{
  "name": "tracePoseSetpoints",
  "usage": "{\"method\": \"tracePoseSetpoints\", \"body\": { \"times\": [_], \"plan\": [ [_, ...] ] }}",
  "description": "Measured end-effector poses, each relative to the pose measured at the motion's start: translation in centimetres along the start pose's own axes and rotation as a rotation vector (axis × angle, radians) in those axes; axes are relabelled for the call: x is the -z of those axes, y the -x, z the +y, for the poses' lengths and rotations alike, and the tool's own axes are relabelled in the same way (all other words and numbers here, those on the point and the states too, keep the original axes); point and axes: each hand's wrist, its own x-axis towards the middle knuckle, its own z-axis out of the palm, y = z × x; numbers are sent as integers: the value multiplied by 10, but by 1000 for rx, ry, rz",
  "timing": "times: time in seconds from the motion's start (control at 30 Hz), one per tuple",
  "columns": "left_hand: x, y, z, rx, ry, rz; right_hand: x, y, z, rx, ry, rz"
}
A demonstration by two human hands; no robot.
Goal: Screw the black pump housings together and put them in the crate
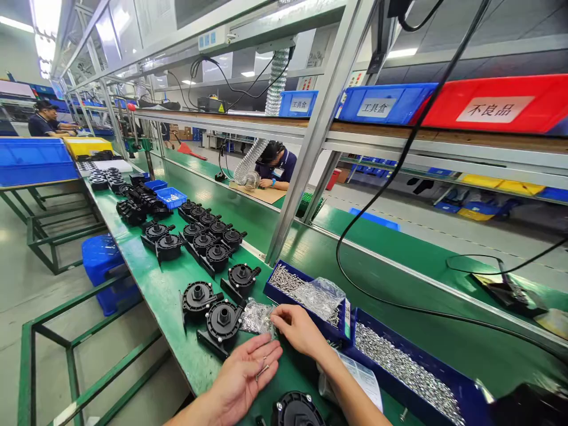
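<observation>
My left hand is palm up with its fingers stretched out, and a couple of small metal screws lie on it. Fingertips pinched, my right hand is at the edge of a clear plastic bag of small shiny washers or nuts; what is between them is hidden. Left of the bag sit round black pump housings, each with a central spout. Another black housing is partly cut off at the bottom edge.
Blue bins of screws and small metal nuts stand on the right. A clear plastic roll or cup is by my right forearm. More housings line the green bench. A black cable hangs down; a co-worker sits opposite.
</observation>
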Motion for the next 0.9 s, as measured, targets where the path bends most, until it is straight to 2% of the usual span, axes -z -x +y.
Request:
{"method": "tracePoseSetpoints", "body": {
  "times": [0.17,0.3,0.47,0.6,0.67,0.8,0.9],
  "plan": [
    [-7,-5,-9,-67,83,56,-3,5,14,-74,-295,-27],
    [-23,-6,-7,-136,145,94,0,10,7,-68,-364,-21],
    [-38,-10,0,-212,213,150,8,31,-21,43,-271,58],
    [-43,-14,1,-197,212,184,7,48,-42,183,-63,94],
    [-44,-14,1,-188,202,193,7,50,-46,232,26,116],
    [-42,-14,0,-192,218,179,15,49,-45,253,40,100],
    [-40,-15,0,-210,244,153,22,54,-48,249,78,156]
  ]
}}
